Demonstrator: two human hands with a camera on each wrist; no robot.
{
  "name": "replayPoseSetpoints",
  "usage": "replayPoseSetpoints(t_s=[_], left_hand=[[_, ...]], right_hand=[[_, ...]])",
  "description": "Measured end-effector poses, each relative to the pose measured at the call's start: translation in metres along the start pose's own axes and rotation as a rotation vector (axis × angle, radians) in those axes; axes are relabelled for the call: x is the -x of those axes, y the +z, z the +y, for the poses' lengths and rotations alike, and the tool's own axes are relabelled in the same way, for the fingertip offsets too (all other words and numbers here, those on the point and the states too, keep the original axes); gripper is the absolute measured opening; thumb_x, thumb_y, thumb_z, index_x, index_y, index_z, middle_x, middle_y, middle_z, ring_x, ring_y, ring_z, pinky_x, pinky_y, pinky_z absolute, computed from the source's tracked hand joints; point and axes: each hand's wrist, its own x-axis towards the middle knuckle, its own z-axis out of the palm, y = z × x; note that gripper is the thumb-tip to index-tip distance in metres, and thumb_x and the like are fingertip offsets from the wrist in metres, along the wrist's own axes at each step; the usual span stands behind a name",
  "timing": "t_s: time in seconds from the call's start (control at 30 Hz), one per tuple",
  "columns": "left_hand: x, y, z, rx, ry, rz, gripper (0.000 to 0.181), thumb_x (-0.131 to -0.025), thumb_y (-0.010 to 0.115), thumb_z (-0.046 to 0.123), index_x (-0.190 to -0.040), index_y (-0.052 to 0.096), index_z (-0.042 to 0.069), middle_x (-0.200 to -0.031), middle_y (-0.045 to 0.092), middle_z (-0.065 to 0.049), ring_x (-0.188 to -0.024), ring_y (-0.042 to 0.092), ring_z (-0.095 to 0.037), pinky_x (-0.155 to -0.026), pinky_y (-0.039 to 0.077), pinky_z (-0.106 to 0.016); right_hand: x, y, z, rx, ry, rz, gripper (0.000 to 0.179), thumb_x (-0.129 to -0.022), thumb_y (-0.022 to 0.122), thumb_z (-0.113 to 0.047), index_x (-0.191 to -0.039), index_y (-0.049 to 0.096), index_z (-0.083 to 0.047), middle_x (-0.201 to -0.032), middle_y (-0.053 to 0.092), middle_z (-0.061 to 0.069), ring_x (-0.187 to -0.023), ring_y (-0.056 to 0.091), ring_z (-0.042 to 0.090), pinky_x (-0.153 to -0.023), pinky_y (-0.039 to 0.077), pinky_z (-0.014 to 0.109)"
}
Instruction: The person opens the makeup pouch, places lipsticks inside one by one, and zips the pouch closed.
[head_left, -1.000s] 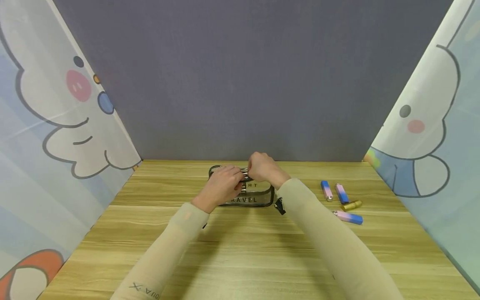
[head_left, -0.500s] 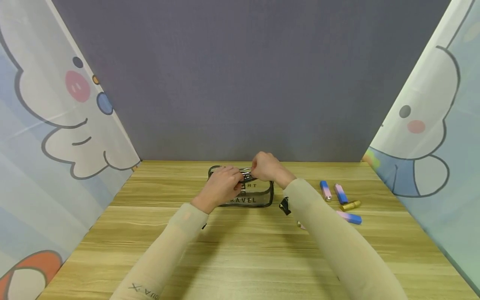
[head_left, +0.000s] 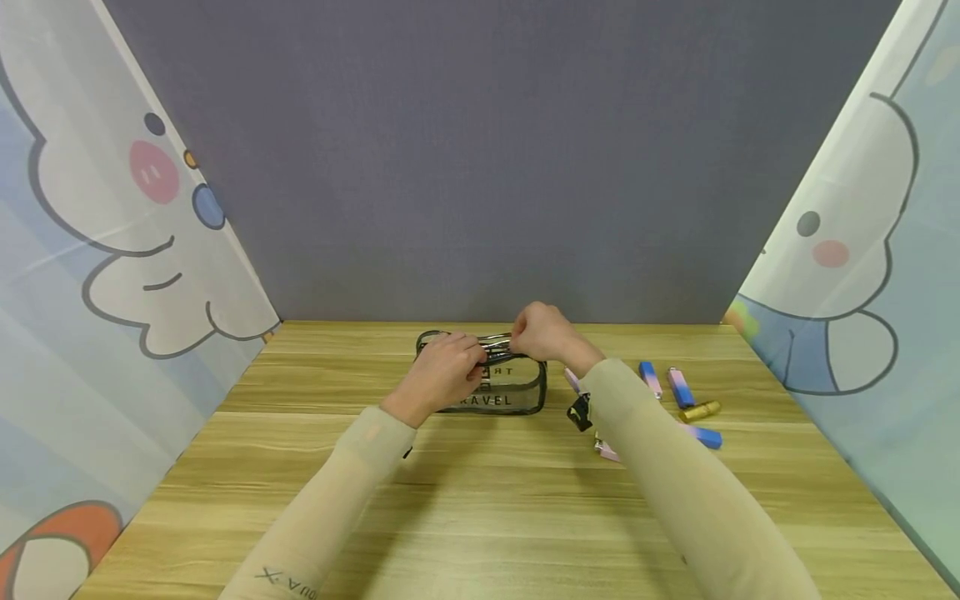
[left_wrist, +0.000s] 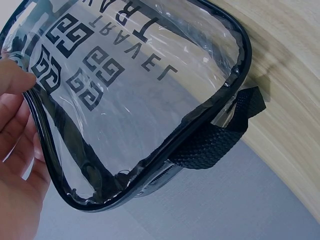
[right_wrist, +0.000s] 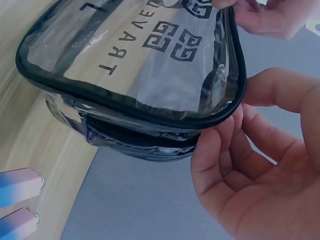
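A clear pouch with black trim and TRAVEL lettering stands near the far edge of the wooden table. My left hand pinches its top edge left of the middle, thumb on the near side; the left wrist view shows that thumb against the clear wall. Farther right along the top edge, my right hand pinches the rim near the pouch's right corner. In the right wrist view, thumb and curled fingers close on that black edge, beside a dark zipper strip. Any zipper pull is hidden by the fingers.
To the right lie several small blue-and-pink sticks with metal tips, and a gold bamboo-shaped tube. Some are partly hidden under my right forearm. A grey panel rises behind the table.
My right hand has slid a little to the right along the pouch's top edge, uncovering more of the rim. The left hand and the pouch stay in place.
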Motion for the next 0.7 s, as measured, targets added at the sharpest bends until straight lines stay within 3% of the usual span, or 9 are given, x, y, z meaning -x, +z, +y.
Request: replayPoseSetpoints(t_s=[0.2,0.47,0.7], left_hand=[[-0.001,0.001,0.000,-0.002,0.002,0.000,0.010,-0.082,0.075,0.004,-0.087,0.073,0.012,-0.087,0.069,0.000,-0.082,0.063,-0.020,-0.069,0.050,-0.034],[-0.001,0.001,0.001,0.000,-0.004,-0.004,0.011,-0.082,0.074,0.003,-0.087,0.072,0.012,-0.088,0.069,0.000,-0.082,0.063,-0.020,-0.071,0.050,-0.035],[-0.001,0.000,0.002,-0.001,-0.005,-0.014,0.012,-0.082,0.074,0.003,-0.090,0.073,0.012,-0.089,0.070,-0.001,-0.082,0.063,-0.020,-0.071,0.051,-0.034]], right_hand=[[0.004,-0.004,0.007,-0.035,0.022,0.021,0.012,-0.090,0.066,-0.012,-0.088,0.077,-0.008,-0.101,0.072,0.009,-0.059,0.047,0.014,-0.059,0.042,0.030],[0.007,-0.007,0.018,-0.066,0.037,0.020,0.013,-0.091,0.067,-0.015,-0.091,0.077,-0.007,-0.099,0.070,0.009,-0.063,0.049,0.015,-0.068,0.045,0.034],[0.010,-0.012,0.026,-0.122,0.049,0.006,0.013,-0.092,0.066,-0.014,-0.093,0.077,-0.007,-0.096,0.070,0.009,-0.064,0.051,0.016,-0.063,0.046,0.032]])
